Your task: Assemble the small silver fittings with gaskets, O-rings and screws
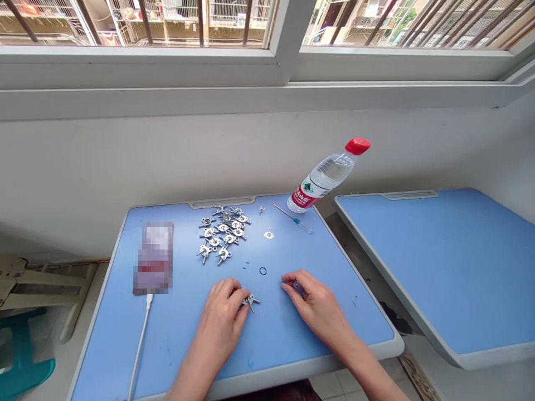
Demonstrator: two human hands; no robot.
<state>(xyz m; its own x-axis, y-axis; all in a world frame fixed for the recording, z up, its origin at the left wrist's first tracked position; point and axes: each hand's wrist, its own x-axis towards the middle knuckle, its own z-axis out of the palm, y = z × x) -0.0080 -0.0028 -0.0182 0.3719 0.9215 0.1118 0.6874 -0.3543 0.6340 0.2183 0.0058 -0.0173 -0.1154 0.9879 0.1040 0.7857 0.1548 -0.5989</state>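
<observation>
Silver metal fitting (pixel 251 301) clamped in left hand (pixel 221 316) grip; right hand (pixel 315 307) pinching small blue piece (pixel 298 287)

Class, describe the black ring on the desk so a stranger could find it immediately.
On the blue desk, look between the pile of silver metal parts and the person's right hand. A small black ring lies flat there; unlike the tiny specks nearby, it is an open hoop.

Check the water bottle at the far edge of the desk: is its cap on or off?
On: the red screw cap sits on the neck of the clear plastic water bottle, covering its mouth.
</observation>
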